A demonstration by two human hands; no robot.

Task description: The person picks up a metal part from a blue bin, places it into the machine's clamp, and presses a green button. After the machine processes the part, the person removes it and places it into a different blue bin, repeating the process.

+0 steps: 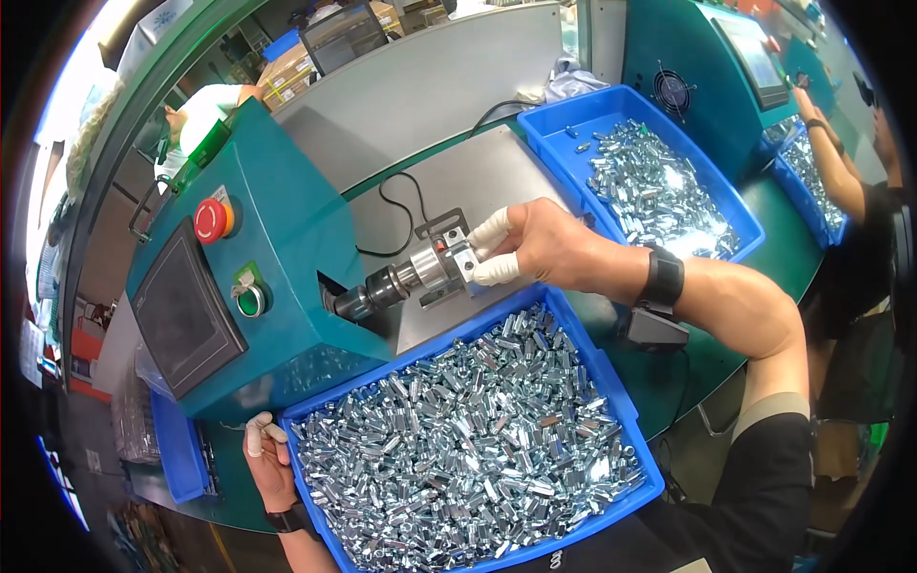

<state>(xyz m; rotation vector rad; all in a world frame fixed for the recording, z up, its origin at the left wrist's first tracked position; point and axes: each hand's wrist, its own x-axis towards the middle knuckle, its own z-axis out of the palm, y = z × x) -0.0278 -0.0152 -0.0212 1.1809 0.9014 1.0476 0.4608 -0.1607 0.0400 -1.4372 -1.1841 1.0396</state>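
Observation:
My right hand reaches to the end of a metal spindle fixture, with whitish covers on its thumb and forefinger. Those two fingertips close in a pinch at the small metal end block; whatever lies between them is too hidden to name. At the lower left, my left hand is beside the left rim of a large blue tray. Its covered fingers are curled together, and I cannot make out what they hold. Short shiny hexagonal metal pieces fill the tray in a loose heap.
A green machine with a dark screen, red stop button and green-ringed switch stands left. Behind my right arm lies another blue tray of metal pieces. Other people are at far right and behind the machine.

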